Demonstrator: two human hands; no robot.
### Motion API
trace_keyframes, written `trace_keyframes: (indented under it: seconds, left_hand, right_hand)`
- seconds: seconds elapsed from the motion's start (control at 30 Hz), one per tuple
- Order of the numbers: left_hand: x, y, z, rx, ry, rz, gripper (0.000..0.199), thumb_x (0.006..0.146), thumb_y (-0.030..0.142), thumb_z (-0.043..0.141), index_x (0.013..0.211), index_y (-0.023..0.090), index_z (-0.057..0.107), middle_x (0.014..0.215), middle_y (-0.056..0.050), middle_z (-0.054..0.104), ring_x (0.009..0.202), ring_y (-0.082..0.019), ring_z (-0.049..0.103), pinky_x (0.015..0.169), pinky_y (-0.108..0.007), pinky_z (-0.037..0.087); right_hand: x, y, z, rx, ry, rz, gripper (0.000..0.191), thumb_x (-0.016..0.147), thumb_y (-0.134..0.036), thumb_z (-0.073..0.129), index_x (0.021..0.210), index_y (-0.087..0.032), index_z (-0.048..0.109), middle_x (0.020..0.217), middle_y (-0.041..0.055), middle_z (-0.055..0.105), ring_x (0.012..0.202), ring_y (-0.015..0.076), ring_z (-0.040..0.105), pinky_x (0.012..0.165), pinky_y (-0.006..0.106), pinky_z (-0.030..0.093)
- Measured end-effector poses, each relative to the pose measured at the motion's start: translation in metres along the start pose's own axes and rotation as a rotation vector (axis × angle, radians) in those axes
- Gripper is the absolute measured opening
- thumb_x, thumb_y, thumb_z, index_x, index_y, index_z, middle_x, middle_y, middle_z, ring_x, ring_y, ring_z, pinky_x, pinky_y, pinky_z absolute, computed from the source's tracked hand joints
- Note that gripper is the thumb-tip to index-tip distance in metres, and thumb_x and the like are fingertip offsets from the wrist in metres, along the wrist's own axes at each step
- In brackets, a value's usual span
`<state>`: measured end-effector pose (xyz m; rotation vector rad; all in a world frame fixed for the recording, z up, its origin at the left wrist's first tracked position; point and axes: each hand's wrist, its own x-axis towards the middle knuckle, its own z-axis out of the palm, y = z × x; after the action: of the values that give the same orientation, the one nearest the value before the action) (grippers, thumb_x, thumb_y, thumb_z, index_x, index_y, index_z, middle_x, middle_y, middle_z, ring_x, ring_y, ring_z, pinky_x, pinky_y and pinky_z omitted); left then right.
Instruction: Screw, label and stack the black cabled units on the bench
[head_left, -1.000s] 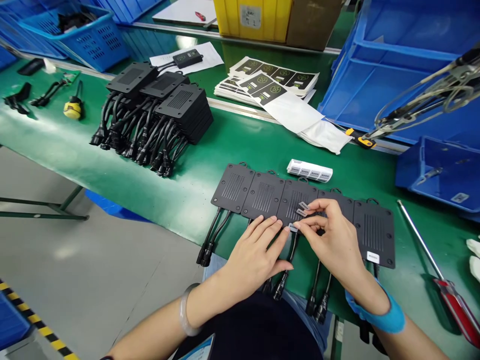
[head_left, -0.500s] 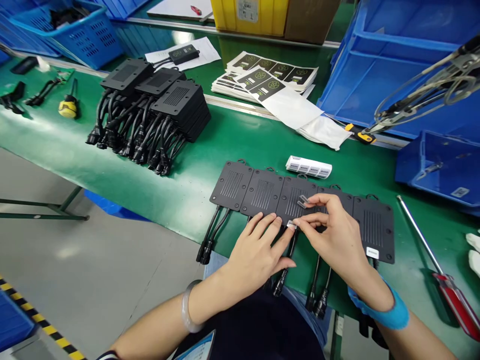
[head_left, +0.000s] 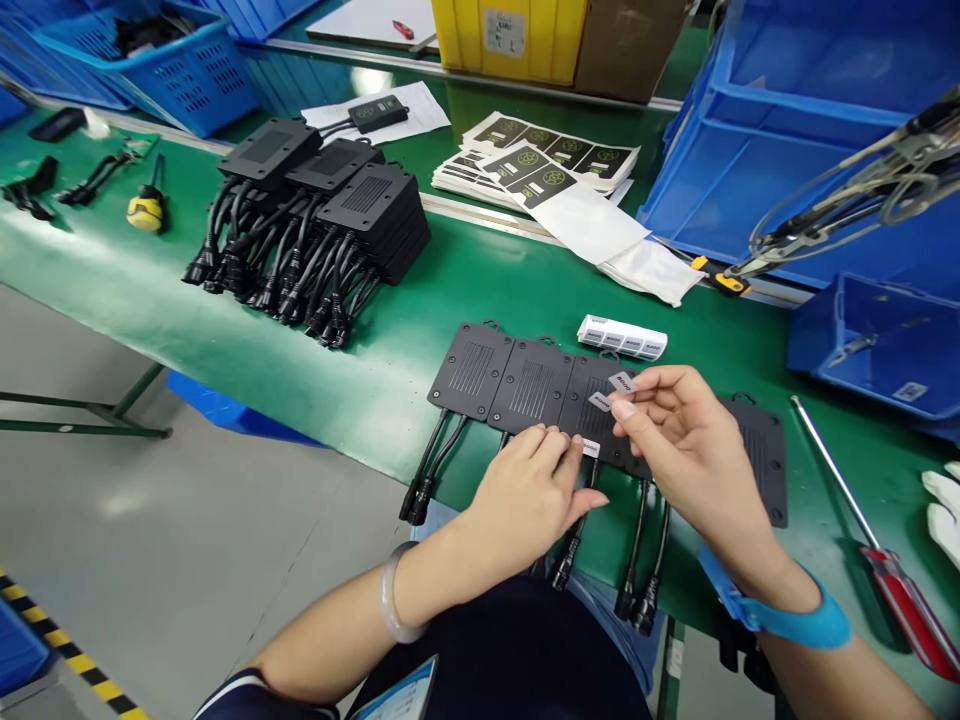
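Several flat black boxes with cables lie side by side in a row on the green bench; the leftmost box (head_left: 471, 370) and its neighbour (head_left: 530, 385) are bare. On the middle box (head_left: 589, 385), a small white label (head_left: 591, 447) sits at the lower edge. My left hand (head_left: 529, 495) rests there, fingers apart, thumb out, index fingertip beside that label, holding nothing. Above the same box, my right hand (head_left: 679, 440) pinches small labels (head_left: 611, 392) between thumb and index finger. The fourth box is mostly hidden by my right hand; the rightmost box (head_left: 763, 455) is partly covered.
A label roll (head_left: 622, 338) lies behind the row. Stacked black boxes (head_left: 367, 205) with cables stand back left, printed sheets (head_left: 540, 165) behind. A red-handled screwdriver (head_left: 904, 595), white gloves (head_left: 945, 505) and a blue bin (head_left: 874, 340) are at the right.
My right hand has lifted off the label on the middle box, and the labels in its fingers now face up. My left fingers have drawn back slightly and bent. The view has shifted a little.
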<state>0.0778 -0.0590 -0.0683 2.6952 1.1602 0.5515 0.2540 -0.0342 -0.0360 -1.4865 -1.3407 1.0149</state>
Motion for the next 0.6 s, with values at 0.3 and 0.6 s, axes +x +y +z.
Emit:
trace_keyframes:
  seconds: [0.3, 0.6]
  left_hand:
    - [-0.043, -0.045, -0.027, -0.056, 0.138, -0.174, 0.034, 0.099, 0.027, 0.052, 0.13, 0.013, 0.052, 0.127, -0.016, 0.064, 0.124, -0.031, 0.058, 0.106, -0.055, 0.049]
    - [-0.058, -0.048, -0.013, -0.009, 0.137, -0.111, 0.045, 0.101, 0.036, 0.049, 0.134, 0.006, 0.051, 0.133, -0.021, 0.062, 0.131, -0.031, 0.055, 0.107, -0.051, 0.05]
  right_hand:
    - [0.012, 0.003, 0.045, -0.042, -0.218, 0.073, 0.023, 0.08, -0.037, 0.067, 0.088, -0.024, 0.051, 0.074, -0.0023, 0.058, 0.067, 0.014, 0.058, 0.058, 0.027, 0.047]
    - [0.007, 0.009, 0.065, -0.317, -0.206, 0.011, 0.019, 0.083, -0.032, 0.064, 0.089, -0.025, 0.048, 0.069, -0.0044, 0.065, 0.06, 0.0139, 0.061, 0.058, 0.027, 0.043]
